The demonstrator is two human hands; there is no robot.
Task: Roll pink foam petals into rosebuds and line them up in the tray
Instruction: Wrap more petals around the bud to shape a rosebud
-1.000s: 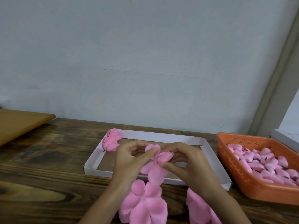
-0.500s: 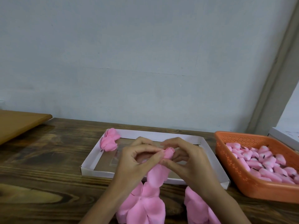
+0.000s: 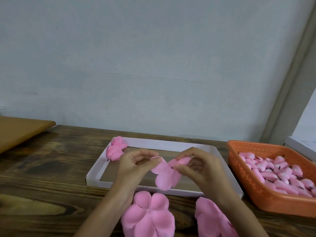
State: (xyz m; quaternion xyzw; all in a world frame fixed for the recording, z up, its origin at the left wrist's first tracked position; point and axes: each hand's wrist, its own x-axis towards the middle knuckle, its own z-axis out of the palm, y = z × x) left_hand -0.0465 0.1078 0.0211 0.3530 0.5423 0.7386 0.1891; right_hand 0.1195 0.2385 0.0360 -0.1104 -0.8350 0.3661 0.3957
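Left hand (image 3: 135, 166) and right hand (image 3: 203, 173) each pinch the pink petal piece (image 3: 164, 176) between curled fingers above the tray (image 3: 162, 144); one rosebud (image 3: 116, 148) sits in its far-left corner, bare floor beside.

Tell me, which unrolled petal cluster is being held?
The petal cluster pinched between the left hand and right hand over the tray; the other clusters lie flat on the table.

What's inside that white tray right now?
One pink rosebud lies in the far left corner of the white tray; elsewhere bare brown floor shows. The left hand and right hand, pinching a petal piece, cover the middle, hiding whatever lies beneath.
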